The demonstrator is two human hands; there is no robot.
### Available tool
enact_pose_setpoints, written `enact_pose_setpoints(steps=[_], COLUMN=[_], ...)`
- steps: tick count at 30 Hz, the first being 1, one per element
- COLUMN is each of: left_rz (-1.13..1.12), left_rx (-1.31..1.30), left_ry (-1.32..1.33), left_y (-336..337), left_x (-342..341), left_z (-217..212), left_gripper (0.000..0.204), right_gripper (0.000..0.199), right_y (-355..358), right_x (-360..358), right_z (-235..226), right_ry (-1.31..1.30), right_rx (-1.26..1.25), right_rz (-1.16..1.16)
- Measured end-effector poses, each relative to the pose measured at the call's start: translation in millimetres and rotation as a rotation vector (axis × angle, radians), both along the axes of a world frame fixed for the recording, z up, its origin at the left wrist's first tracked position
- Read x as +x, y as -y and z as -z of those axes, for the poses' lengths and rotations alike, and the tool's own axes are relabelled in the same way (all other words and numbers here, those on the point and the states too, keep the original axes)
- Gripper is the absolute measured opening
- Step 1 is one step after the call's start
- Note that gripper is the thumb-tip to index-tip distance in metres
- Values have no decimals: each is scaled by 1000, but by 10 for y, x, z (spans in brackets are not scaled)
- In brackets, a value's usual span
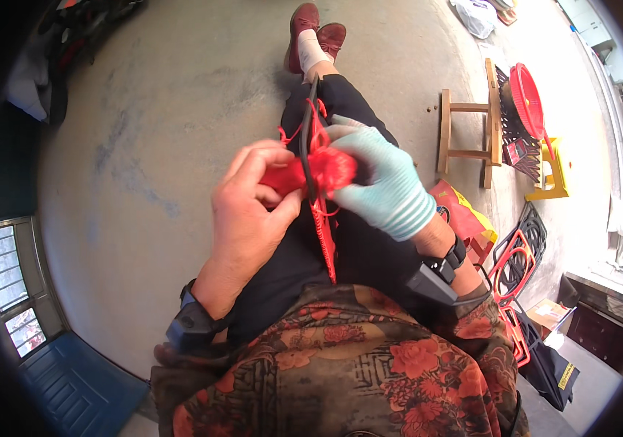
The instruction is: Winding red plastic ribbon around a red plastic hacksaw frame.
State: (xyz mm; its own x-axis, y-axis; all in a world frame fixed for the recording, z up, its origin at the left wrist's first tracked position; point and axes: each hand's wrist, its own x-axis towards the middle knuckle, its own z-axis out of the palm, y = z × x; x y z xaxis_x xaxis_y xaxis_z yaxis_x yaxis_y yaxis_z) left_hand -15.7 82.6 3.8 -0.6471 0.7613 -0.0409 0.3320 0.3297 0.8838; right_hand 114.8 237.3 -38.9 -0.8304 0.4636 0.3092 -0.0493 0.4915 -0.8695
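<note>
Above my lap, a blurred bundle of red cord (335,169) passes across a thin black frame (305,138). My left hand (250,197), bare, is closed round the bundle's left end. On the other side of the frame my right hand (388,178), in a pale teal striped glove, grips the bundle between thumb and fingers. Loose red strands hang about the frame. A strip of red cord lacing (324,237) runs along it down toward my lap. The frame's lower part is hidden against my dark trousers.
To the right stand a wooden stool (468,154), a red plastic basket (528,98) and a yellow stool (560,171). Near my right elbow are a red and yellow bag (461,211) and several red and black frames (515,266). A blue door panel (82,386) lies lower left.
</note>
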Motion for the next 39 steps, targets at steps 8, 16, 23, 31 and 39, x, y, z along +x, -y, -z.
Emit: enact_pose_setpoints(steps=[8,16,23,31,39], left_rz=[419,791,294,-147,-21], left_rx=[192,334,785,114,50], left_ry=[898,1298,1689,1201,1149], left_y=[347,181,467,1273,1760], left_x=[-104,183,-70,179,136], left_z=[-245,-134,-168,-20,21], left_gripper=[29,65,44,32,14], right_gripper=[55,42,63,39,42], right_y=[-98,10,152,756,852], right_x=[536,1064,1159,275,191], right_z=[-558,-1004,-737,-163,2], right_ry=[-760,-622,-54,366,411], right_rx=[-1468,-1173,-1232,100,60], right_rz=[-234,-682,-463,180,181])
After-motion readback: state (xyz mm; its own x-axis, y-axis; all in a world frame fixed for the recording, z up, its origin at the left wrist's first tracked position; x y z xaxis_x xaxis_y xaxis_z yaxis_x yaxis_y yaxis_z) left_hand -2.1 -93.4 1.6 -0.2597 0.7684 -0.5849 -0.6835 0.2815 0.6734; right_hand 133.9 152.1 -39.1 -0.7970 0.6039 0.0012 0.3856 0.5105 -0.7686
